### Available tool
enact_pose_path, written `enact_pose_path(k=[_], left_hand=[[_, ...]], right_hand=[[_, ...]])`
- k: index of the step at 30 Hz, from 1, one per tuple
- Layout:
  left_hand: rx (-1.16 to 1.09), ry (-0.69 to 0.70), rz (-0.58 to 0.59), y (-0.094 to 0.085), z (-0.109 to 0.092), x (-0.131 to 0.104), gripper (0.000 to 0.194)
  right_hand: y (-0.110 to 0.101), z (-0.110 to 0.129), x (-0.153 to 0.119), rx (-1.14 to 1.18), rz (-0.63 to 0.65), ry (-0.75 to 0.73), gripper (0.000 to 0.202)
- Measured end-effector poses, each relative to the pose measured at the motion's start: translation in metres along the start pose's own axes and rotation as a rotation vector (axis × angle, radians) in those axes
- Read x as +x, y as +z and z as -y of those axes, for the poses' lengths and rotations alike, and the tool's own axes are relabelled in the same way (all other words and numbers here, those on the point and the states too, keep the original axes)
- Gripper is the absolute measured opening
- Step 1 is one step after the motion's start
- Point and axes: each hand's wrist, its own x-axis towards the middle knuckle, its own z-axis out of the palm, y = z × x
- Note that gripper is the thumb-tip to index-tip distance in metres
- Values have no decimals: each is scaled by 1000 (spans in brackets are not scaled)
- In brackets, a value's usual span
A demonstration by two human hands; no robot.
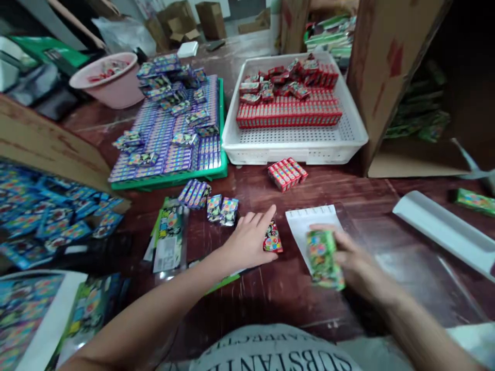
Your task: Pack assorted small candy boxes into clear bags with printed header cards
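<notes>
My left hand (249, 239) lies at the middle of the dark wooden table, thumb and fingers around a small red candy packet (274, 238), which it partly hides. In my right hand (353, 265) is a green candy packet (324, 257), smeared by motion; whether it is one or a small stack I cannot tell. That packet is over a white paper sheet (303, 221). Two purple packets (222, 208) lie just beyond my left hand, with a row of purple packets (194, 194) beside them. A red packet row (288, 173) sits farther back.
A white basket (266, 154) of red packets and a green tray (222, 167) of purple packets stand behind. Cardboard boxes flank both sides (371, 87). Blue packets (50, 211) fill the left. A pink tub (112, 90) and another person's arm (83, 23) are at far left.
</notes>
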Motion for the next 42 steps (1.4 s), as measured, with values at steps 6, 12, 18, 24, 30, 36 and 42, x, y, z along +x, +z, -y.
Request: enact_pose_path(k=[6,12,18,24,30,36,42], left_hand=[[-45,41,-3,24,0,-15,113],[2,128,-22,32,-14,-25,102],[22,171,2,41,-33,-30,99],[38,174,-12,46,-41,-31,95],[52,106,-75,51,-49,-39,93],[56,23,-122,64,-67,-41,94],[26,94,-77,42,-48,-50,122]], right_hand=[[62,-9,-28,221,51,157,47],[17,-13,-32,-383,84,-31,79],[27,-22,-27,-524,186,-181,110],[32,-23,-19,-543,204,-291,103],[44,-10,-31,-806,-161,97,57],[76,1,-44,-634,-232,314,34],[22,2,-44,-574,42,-26,83]])
